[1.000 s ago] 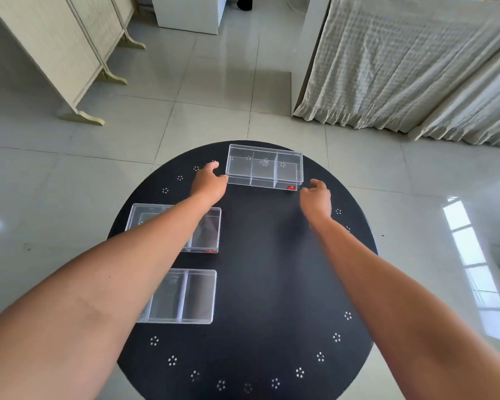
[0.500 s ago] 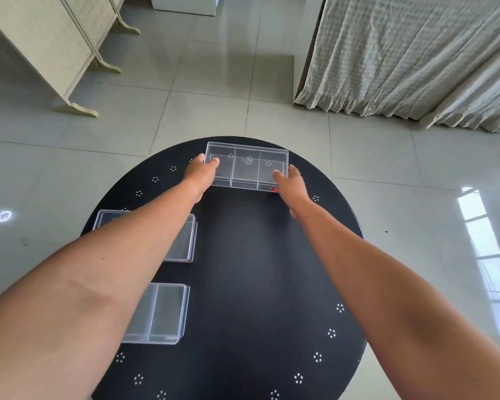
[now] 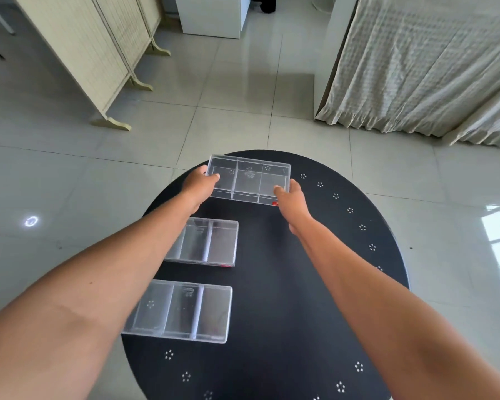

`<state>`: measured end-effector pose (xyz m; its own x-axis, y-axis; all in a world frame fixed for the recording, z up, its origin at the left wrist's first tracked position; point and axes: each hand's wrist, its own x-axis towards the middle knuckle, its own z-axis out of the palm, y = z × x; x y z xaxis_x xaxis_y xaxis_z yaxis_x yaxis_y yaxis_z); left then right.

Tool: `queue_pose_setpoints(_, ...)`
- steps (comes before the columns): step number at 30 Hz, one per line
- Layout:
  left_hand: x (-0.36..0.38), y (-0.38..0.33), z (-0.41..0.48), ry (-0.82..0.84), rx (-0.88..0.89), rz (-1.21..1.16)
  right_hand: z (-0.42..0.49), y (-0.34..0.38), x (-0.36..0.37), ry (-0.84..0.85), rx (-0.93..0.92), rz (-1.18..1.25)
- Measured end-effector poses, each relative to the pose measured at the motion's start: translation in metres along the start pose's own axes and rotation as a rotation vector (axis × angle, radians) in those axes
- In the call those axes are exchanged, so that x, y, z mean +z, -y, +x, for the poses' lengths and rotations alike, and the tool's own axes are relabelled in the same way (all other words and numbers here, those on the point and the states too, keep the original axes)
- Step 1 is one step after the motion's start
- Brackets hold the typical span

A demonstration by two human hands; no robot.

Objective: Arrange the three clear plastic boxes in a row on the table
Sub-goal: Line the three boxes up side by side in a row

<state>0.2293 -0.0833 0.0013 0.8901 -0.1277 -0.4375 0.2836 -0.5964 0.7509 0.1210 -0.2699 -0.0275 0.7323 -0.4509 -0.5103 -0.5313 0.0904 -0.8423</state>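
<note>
The three boxes are showing clear, smooth, glossy plastic: the far box (image 3: 248,180), the middle box (image 3: 207,243) and the near box (image 3: 182,311). The table (image 3: 295,269) under them is looking matt black with small white dot prints. Around the table, the floor tiles (image 3: 228,82) are gleaming glossy. The curtain (image 3: 422,59) beyond the table is hanging as woven, textured cloth.

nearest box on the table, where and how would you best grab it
Probably by the two short ends of the nearest box, one hand from each side, as the hands hold the far box. It lies flat and long across the table, with low upright walls that palms can press against.
</note>
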Motion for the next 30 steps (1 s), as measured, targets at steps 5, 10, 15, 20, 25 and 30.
queue_pose_setpoints(5,-0.054,0.03,-0.002,0.017,-0.013,-0.014,-0.02,0.004,0.051,0.019,-0.034,-0.032)
queue_pose_setpoints(10,-0.09,0.059,0.005,0.057,-0.017,-0.027,-0.034,0.009,0.087,0.041,-0.039,-0.079)
queue_pose_setpoints(15,-0.104,0.082,0.016,0.113,-0.052,-0.063,-0.035,0.009,0.103,0.034,-0.037,-0.131)
queue_pose_setpoints(20,-0.108,0.091,0.012,0.17,-0.038,-0.094,-0.034,0.003,0.107,0.002,-0.023,-0.167)
queue_pose_setpoints(25,-0.108,0.098,0.014,0.174,-0.021,-0.134,-0.039,0.002,0.108,-0.013,0.001,-0.165)
queue_pose_setpoints(30,-0.109,0.109,0.011,0.181,-0.04,-0.272,-0.04,-0.004,0.105,-0.044,0.07,-0.089)
